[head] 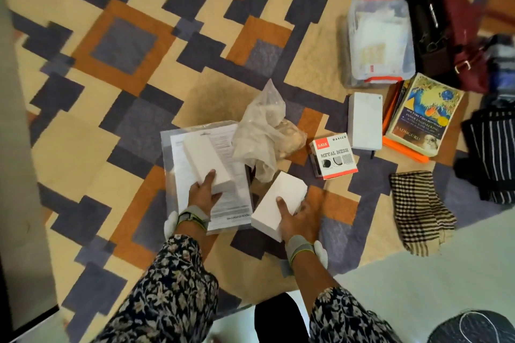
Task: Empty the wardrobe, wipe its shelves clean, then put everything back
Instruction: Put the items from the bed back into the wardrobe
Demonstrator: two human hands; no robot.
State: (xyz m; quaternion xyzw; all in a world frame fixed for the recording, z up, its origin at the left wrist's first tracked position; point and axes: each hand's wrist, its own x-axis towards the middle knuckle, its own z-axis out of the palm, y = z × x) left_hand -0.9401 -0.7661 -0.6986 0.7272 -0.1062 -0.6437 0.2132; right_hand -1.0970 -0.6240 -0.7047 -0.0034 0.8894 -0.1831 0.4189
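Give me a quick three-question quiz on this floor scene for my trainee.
1. True or false: the left hand grips the left white box and the right hand grips the right white box.
2. What lies between the Metal Mesh box and the book? A) a lone white box B) a checked cloth C) a plastic bag
3. How many plain white boxes are in view?
Key: 1 true; 2 A; 3 three.
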